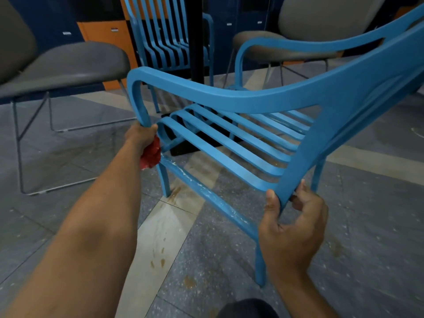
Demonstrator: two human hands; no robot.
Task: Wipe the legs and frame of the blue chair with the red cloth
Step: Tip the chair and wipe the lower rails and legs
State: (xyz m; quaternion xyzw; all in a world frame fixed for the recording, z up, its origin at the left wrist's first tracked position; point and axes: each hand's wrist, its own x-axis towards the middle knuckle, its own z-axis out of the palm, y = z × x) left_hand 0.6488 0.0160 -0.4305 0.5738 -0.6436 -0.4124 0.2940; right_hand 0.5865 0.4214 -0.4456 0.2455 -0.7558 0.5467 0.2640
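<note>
gripping the slatted blue plastic chair (229,99) at its front armrest post, left hand (140,136) bunches the crumpled red cloth (151,154); front leg directly below. right hand (291,226) grips the backrest edge.

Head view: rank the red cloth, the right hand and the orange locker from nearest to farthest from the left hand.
1. red cloth, gripped in the left hand itself.
2. right hand, on the back edge of the blue chair.
3. orange locker, at the far wall.
</note>
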